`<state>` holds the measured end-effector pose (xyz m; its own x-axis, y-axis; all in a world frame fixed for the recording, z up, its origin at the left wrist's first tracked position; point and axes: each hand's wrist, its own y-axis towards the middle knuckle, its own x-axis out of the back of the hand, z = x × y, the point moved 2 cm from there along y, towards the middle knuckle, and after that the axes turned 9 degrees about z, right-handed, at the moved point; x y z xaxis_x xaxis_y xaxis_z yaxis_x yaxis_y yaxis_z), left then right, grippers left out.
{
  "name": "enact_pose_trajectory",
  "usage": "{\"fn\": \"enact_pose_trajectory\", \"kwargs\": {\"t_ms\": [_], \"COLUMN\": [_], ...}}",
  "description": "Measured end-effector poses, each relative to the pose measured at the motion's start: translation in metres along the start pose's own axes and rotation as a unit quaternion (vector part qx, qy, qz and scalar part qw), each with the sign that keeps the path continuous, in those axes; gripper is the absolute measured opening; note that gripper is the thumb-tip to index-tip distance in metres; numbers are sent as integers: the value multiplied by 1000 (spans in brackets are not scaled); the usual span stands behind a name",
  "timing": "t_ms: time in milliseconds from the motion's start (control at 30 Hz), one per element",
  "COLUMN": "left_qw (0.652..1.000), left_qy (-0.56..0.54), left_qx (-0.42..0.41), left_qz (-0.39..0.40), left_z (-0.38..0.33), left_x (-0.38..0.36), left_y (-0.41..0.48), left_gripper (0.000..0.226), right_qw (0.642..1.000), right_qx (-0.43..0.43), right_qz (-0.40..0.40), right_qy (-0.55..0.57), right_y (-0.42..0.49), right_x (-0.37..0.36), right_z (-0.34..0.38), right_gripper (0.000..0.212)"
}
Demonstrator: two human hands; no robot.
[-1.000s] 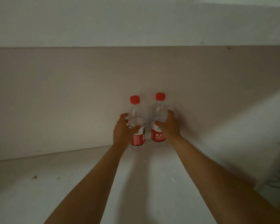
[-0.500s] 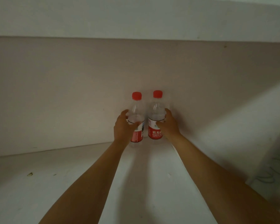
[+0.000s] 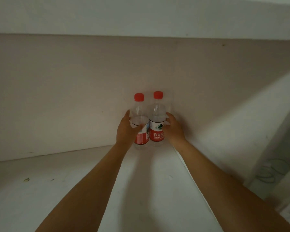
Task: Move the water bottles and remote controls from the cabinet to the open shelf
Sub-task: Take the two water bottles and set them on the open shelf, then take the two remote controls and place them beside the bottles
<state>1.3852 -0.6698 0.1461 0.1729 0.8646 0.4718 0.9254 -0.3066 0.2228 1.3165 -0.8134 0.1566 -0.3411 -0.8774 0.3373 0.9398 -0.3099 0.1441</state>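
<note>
Two clear water bottles with red caps and red-and-white labels stand upright side by side at the back of a white shelf (image 3: 74, 190), close to its pinkish back panel. My left hand (image 3: 126, 131) is wrapped around the left bottle (image 3: 140, 114), thumb across its front. My right hand (image 3: 173, 131) holds the right bottle (image 3: 157, 124) from its right side. The bottles touch or nearly touch each other. No remote controls are in view.
The back panel (image 3: 57, 89) rises right behind the bottles, and a white board (image 3: 141, 15) runs overhead. A white side panel (image 3: 241, 123) slants along the right. Small dark specks (image 3: 26, 179) lie on the shelf at the left. Cables (image 3: 271, 171) show beyond the right panel.
Both bottles have slid back toward the rear panel and closer together, with my hands still on them. My right fingers have loosened a little around the right bottle.
</note>
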Motion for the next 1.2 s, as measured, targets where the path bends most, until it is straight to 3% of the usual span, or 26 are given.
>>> {"fn": "enact_pose_trajectory", "kwargs": {"t_ms": [233, 433, 567, 733, 967, 1200], "left_qw": [999, 988, 956, 894, 863, 825], "left_qy": [27, 147, 269, 430, 459, 458], "left_qx": [2, -4, -32, -26, 74, 167], "left_qz": [-35, -56, -110, -122, -197, -286], "left_z": [2, 9, 5, 15, 31, 36], "left_x": [36, 101, 147, 192, 254, 321], "left_y": [-29, -83, -140, -217, -335, -462], "left_gripper": [72, 56, 50, 43, 39, 38], "right_qw": [999, 990, 975, 928, 866, 820], "right_qx": [33, 123, 202, 318, 399, 448], "right_qz": [-30, -31, 27, 130, 259, 326], "right_qy": [-12, -57, -86, -144, -155, -143], "right_y": [-20, -52, -75, -113, -186, -270], "right_x": [1, -2, -32, -94, -185, -262], "right_z": [15, 42, 63, 83, 117, 156], "right_gripper": [51, 47, 44, 43, 42, 42]}}
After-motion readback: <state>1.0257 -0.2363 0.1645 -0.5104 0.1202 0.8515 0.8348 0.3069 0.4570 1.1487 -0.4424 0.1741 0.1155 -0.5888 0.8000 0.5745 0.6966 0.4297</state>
